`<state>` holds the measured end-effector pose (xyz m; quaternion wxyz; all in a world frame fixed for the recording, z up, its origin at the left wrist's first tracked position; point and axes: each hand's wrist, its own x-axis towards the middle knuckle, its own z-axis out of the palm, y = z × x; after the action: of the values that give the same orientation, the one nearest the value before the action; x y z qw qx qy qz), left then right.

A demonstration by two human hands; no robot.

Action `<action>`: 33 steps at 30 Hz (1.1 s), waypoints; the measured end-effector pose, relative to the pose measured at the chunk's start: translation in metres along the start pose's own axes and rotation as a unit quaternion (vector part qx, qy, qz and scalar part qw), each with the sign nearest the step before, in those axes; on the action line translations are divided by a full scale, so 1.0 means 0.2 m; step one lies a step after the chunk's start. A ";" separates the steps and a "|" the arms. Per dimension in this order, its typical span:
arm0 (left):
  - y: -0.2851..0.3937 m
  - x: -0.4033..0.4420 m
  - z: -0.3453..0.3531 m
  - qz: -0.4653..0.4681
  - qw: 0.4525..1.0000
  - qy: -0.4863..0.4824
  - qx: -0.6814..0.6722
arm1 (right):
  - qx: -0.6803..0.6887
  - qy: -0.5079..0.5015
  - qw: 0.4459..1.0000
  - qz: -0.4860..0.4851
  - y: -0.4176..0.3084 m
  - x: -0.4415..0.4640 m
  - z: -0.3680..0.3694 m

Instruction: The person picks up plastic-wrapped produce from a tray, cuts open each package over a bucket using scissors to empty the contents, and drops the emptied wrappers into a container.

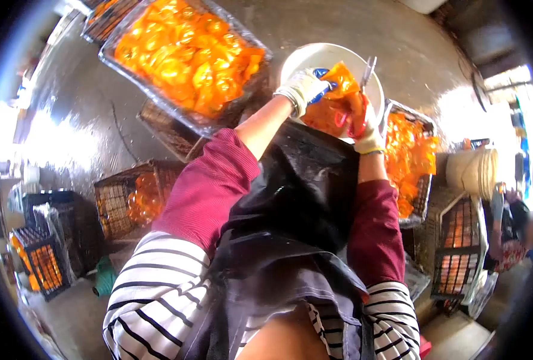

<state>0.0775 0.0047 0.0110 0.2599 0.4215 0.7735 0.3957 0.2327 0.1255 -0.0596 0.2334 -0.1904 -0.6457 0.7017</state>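
Observation:
My left hand point(303, 91), in a white glove with blue on the fingers, is closed on a glossy orange piece point(342, 80) held over a white bucket point(297, 59). I cannot tell exactly what the piece is. My right hand point(368, 133), also gloved, is closed round red-handled scissors point(368, 72), whose metal blades point up beside the orange piece. Inside the bucket lies orange-red material point(321, 115), partly hidden by my hands. A dark apron point(296, 186) covers my lap just below the bucket.
A plastic-lined crate point(111, 60) heaped with glossy orange pieces stands at the upper left. Another filled crate point(423, 211) is close on the right. More crates point(113, 198) stand around me on the wet floor point(80, 78). A cream bucket point(476, 171) and another person point(509, 225) are farther right.

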 end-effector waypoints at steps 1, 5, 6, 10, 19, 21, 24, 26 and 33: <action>0.05 -0.01 0.05 0.009 0.999 -0.037 -0.037 | 0.018 0.022 0.999 0.017 -0.01 -0.02 0.01; 0.11 -0.04 0.12 -0.047 0.911 -0.154 -0.380 | 0.056 0.097 0.991 0.068 -0.07 -0.07 0.04; 0.12 -0.02 0.13 -0.043 0.941 -0.147 -0.302 | 0.064 0.106 0.989 0.074 -0.09 -0.08 0.05; 0.01 0.04 0.17 -0.061 0.955 -0.124 -0.262 | 0.093 0.129 0.982 0.102 -0.13 -0.09 0.08; -0.12 0.11 0.00 -0.115 0.919 0.194 -0.324 | -0.010 0.056 0.990 0.131 0.03 -0.02 0.02; -0.08 0.07 -0.03 -0.153 0.921 0.185 -0.306 | -0.077 -0.008 0.989 0.124 0.10 -0.02 0.01; -0.19 0.14 0.03 -0.133 0.959 0.153 -0.199 | -0.096 -0.025 0.990 0.105 0.12 -0.03 0.00; -0.17 0.10 0.05 -0.020 0.987 0.141 -0.074 | -0.151 -0.019 0.983 0.099 0.17 -0.02 0.00; -0.20 0.10 0.03 -0.070 0.747 -0.041 -0.660 | -0.087 0.006 0.964 0.252 -0.26 -0.10 0.16</action>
<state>0.0537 0.0110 -0.0271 0.5320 0.1055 0.3352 0.7704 0.2354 0.0916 -0.0060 0.0356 -0.3706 -0.6338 0.6781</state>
